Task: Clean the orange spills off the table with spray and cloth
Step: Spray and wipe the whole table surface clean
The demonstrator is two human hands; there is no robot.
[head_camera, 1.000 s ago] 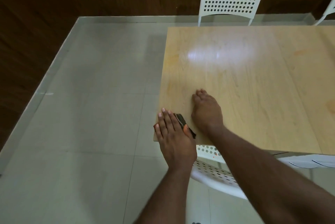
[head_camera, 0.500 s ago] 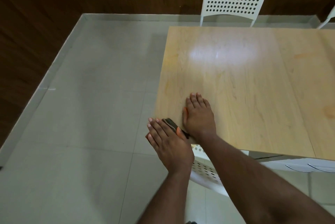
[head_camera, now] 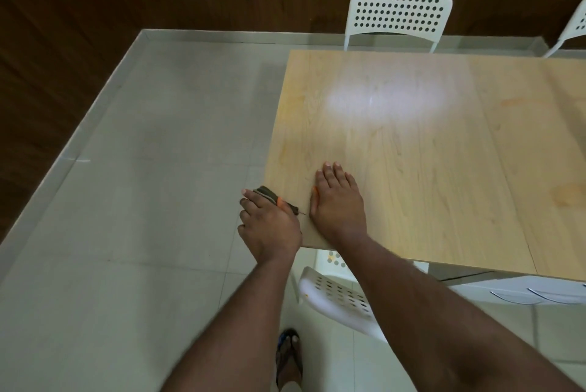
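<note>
Left hand (head_camera: 269,226) now sits at the tabletop's (head_camera: 444,169) left edge, fingers curled over the side, where before it lay flat on the near-left corner. The dark cloth (head_camera: 269,194) under it now overhangs that edge.

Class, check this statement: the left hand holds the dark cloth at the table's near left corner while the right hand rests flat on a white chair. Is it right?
One detail is wrong. In the head view the right hand rests flat on the wooden table, not on a white chair. The left hand does hold the dark cloth at the table's near left corner.
</note>
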